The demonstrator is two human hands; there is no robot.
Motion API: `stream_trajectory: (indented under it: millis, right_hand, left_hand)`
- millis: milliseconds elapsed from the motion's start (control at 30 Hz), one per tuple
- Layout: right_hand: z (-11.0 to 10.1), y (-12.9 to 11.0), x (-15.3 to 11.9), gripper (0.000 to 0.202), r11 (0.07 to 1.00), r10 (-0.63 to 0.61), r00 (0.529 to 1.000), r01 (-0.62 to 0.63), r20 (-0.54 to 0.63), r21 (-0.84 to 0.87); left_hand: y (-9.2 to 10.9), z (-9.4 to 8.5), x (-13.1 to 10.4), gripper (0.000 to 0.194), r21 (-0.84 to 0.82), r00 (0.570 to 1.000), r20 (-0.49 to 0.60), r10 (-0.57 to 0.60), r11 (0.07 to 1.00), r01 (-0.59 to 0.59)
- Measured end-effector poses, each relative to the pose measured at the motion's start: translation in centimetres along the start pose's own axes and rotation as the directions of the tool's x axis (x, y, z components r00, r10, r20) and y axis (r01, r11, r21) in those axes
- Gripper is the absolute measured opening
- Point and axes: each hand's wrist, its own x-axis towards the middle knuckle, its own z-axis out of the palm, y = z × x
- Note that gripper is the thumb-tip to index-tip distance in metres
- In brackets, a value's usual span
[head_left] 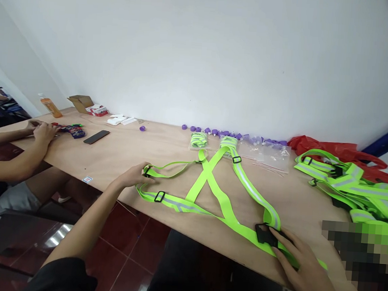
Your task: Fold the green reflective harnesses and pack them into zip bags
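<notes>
A neon-yellow reflective harness [207,169] with silver stripes and black adjusters lies spread on the table, its straps crossing at the top. On its left side, my left hand [137,176] is closed around the strap beside a black slider. At the lower right, the fingers of my right hand [296,256] grip the strap at the black buckle [266,235]. Two clear bags with folded harnesses, a left one [199,140] and a right one [228,143], sit beyond the crossing. Part of the strap is hidden under my right hand.
More harnesses [355,187] are heaped at right by a red plastic bag [334,150]. Clear bags [263,155] and several purple pieces [215,132] line the wall. Leftward are a phone [96,137], a bottle [51,106] and another person's hands [42,131].
</notes>
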Motion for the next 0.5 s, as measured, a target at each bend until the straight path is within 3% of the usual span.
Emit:
stream_trajectory:
  millis: [133,267,500]
  right_hand:
    - [0.2,0.2,-0.1,0.047,1.000,-0.020,1.000,0.020,-0.023,0.009]
    - [0.2,0.2,-0.2,0.047,1.000,-0.020,1.000,0.020,-0.019,0.001]
    - [0.2,0.0,-0.3,0.046,1.000,0.021,1.000,-0.020,-0.010,0.010]
  left_hand:
    - [0.1,-0.1,0.8,0.033,0.037,0.999,0.031,0.020,0.999,-0.022]
    - [-0.2,0.3,1.9,0.035,-0.112,0.993,0.114,-0.040,0.992,0.053]
    - [-0.7,1.1,3.4,0.041,-0.286,0.902,0.396,-0.175,0.909,0.302]
